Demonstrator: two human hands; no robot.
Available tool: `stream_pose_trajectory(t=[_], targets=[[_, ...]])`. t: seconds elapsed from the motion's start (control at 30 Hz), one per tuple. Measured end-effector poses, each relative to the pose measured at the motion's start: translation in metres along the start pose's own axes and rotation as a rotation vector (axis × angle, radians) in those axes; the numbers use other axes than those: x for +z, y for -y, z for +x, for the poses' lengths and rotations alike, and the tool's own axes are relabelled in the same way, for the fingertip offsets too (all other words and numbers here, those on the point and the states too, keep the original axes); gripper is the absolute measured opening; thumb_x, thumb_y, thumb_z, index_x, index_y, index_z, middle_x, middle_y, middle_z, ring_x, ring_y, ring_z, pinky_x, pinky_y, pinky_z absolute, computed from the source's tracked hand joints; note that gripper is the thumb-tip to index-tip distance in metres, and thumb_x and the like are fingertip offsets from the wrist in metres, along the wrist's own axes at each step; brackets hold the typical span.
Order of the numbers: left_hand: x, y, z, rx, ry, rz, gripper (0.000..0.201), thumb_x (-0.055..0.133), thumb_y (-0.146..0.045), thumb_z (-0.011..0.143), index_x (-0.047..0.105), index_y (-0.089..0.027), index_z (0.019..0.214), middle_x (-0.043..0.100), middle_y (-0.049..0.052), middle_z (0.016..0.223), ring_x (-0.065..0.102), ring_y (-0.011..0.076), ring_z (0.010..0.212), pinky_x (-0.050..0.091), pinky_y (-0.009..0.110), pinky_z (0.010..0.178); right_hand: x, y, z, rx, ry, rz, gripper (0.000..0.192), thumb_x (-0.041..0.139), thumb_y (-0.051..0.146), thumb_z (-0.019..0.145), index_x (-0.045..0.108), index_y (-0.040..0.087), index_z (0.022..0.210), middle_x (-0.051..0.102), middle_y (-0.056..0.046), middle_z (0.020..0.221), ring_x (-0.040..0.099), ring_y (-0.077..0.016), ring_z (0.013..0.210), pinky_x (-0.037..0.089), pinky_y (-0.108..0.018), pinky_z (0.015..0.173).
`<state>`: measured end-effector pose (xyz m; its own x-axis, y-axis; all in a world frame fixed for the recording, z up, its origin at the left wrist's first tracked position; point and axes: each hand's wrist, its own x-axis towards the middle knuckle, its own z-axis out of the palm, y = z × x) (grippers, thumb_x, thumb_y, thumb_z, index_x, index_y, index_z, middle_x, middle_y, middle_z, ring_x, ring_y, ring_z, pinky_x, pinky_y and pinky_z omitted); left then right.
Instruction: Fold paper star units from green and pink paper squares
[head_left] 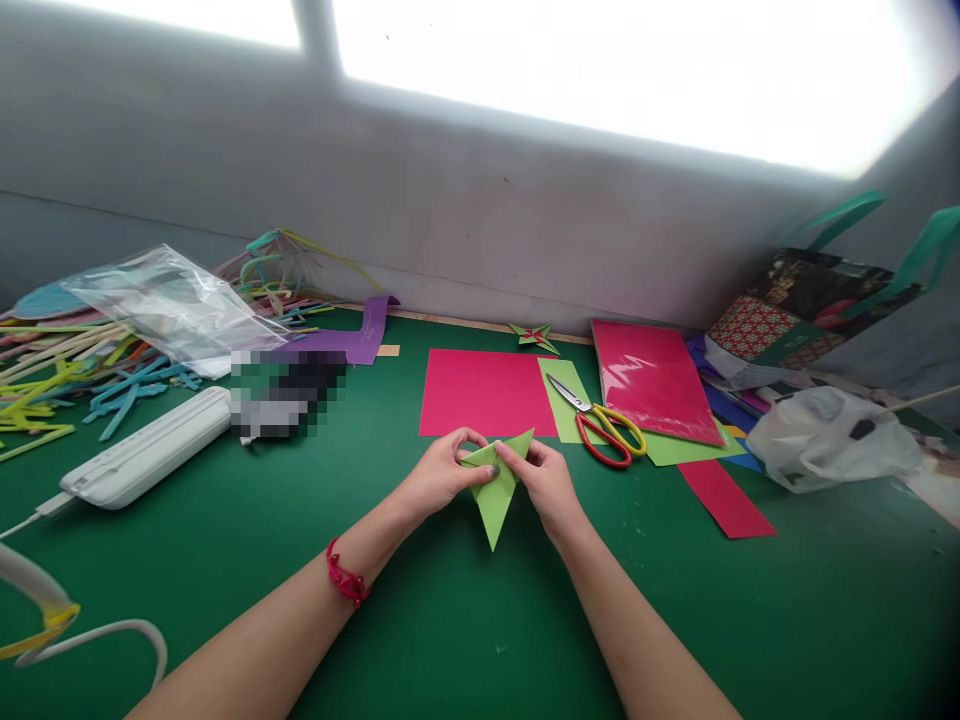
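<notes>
Between my two hands is a folded light-green paper piece, with one point hanging down and another sticking up to the right. My left hand pinches its left side, thumb lying across the front. On the right side, my right hand grips the paper with thumb and fingers. Just beyond the hands lies a red paper sheet. Scissors with one red and one yellow handle rest on a light-green paper strip. A finished-looking green and red paper star sits near the wall.
At right are a packet of red paper, a red paper strip, a crumpled plastic bag and a patterned bag. Leftward lie a white power strip, purple paper, a clear plastic bag and many coloured strips.
</notes>
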<state>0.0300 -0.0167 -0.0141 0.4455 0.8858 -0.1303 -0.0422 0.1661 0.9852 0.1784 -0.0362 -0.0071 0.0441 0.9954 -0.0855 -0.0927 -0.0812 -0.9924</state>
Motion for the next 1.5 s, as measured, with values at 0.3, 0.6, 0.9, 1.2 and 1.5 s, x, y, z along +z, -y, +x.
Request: stream_pose_trajectory(t=[0.3, 0.6, 0.9, 1.2, 1.5], targets=[[-0.004, 0.004, 0.003, -0.013, 0.020, 0.013, 0.028, 0.065, -0.027, 0.065, 0.046, -0.017, 0.084, 0.064, 0.000, 0.067, 0.060, 0.0150, 0.064, 0.042, 0.024, 0.059, -0.006, -0.014, 0.006, -0.112, 0.028, -0.057, 0.023, 0.063, 0.038, 0.066, 0.061, 0.015, 0.072, 0.061, -0.003, 0.069, 0.054, -0.0153, 0.062, 0.043, -0.026, 0.056], [-0.002, 0.004, 0.003, -0.030, 0.013, 0.045, 0.024, 0.064, -0.031, 0.065, 0.049, -0.017, 0.078, 0.064, 0.001, 0.068, 0.061, 0.0163, 0.066, 0.043, 0.025, 0.062, -0.007, -0.014, 0.006, -0.158, -0.007, -0.178, 0.025, 0.061, 0.040, 0.067, 0.059, 0.015, 0.071, 0.059, -0.003, 0.068, 0.053, -0.0157, 0.062, 0.042, -0.025, 0.055], [-0.001, 0.002, 0.003, 0.027, -0.020, 0.096, 0.020, 0.061, -0.033, 0.069, 0.049, -0.017, 0.073, 0.060, -0.004, 0.056, 0.056, 0.0108, 0.055, 0.037, 0.019, 0.053, -0.004, -0.009, 0.003, -0.179, -0.019, -0.185, 0.022, 0.062, 0.038, 0.068, 0.057, 0.016, 0.067, 0.055, -0.001, 0.063, 0.050, -0.0136, 0.059, 0.040, -0.023, 0.052], [0.000, 0.000, 0.003, 0.031, -0.144, 0.062, 0.022, 0.063, -0.033, 0.066, 0.049, -0.017, 0.073, 0.062, -0.003, 0.058, 0.059, 0.0140, 0.059, 0.040, 0.022, 0.056, -0.006, -0.002, 0.002, -0.076, 0.115, -0.157, 0.029, 0.061, 0.041, 0.067, 0.061, 0.017, 0.082, 0.060, -0.004, 0.078, 0.055, -0.0186, 0.075, 0.045, -0.027, 0.064], [0.000, 0.001, 0.003, 0.024, -0.111, 0.043, 0.024, 0.062, -0.035, 0.068, 0.050, -0.016, 0.076, 0.062, -0.002, 0.060, 0.058, 0.0131, 0.058, 0.040, 0.022, 0.056, -0.003, 0.000, -0.001, -0.040, -0.003, -0.099, 0.027, 0.065, 0.043, 0.061, 0.061, 0.016, 0.064, 0.054, 0.000, 0.061, 0.051, -0.0147, 0.060, 0.041, -0.026, 0.056]])
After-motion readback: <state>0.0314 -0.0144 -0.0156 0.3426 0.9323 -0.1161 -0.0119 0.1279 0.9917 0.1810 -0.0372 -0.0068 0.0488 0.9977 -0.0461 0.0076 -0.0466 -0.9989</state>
